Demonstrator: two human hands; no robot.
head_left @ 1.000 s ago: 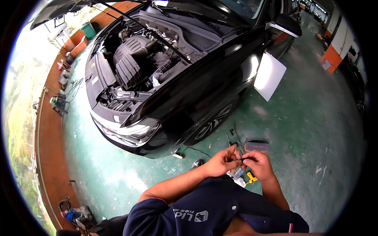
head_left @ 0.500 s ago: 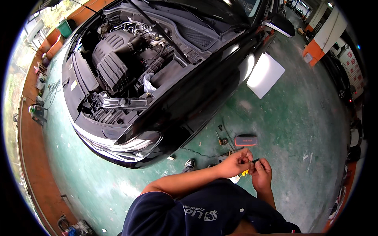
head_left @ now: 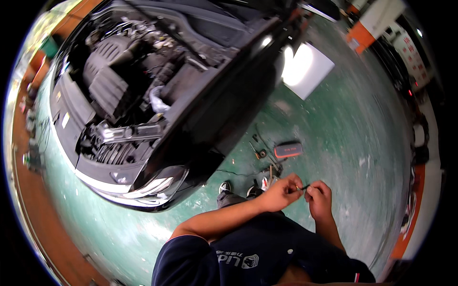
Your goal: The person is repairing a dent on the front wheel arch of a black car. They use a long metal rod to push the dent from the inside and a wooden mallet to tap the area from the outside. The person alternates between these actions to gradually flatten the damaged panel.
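Observation:
In front of my chest, my left hand [head_left: 282, 193] and my right hand [head_left: 318, 199] come together, fingertips pinched. Between them runs a small, thin black piece [head_left: 306, 187]. My right fingers close on one end, while the left fingertips grip the other, where a tiny light-coloured spot shows. What kind of thing it is cannot be made out at this size. Ahead and to the left stands a black car [head_left: 224, 109] with its hood up. A pale crumpled cloth or bag [head_left: 158, 99] lies at the near side of its engine bay.
Beyond my hands, a dark case with orange trim [head_left: 288, 150] lies on the green floor. Loose tools and a small round part [head_left: 262, 153] are beside it, with a cable close by. A white panel [head_left: 310, 71] lies by the car's side. An orange-and-white pillar [head_left: 360, 39] stands far right.
My view has turned, so the car and floor items sit further left and higher. Both hands still pinch the small black piece; a yellow thing seen below them earlier no longer shows.

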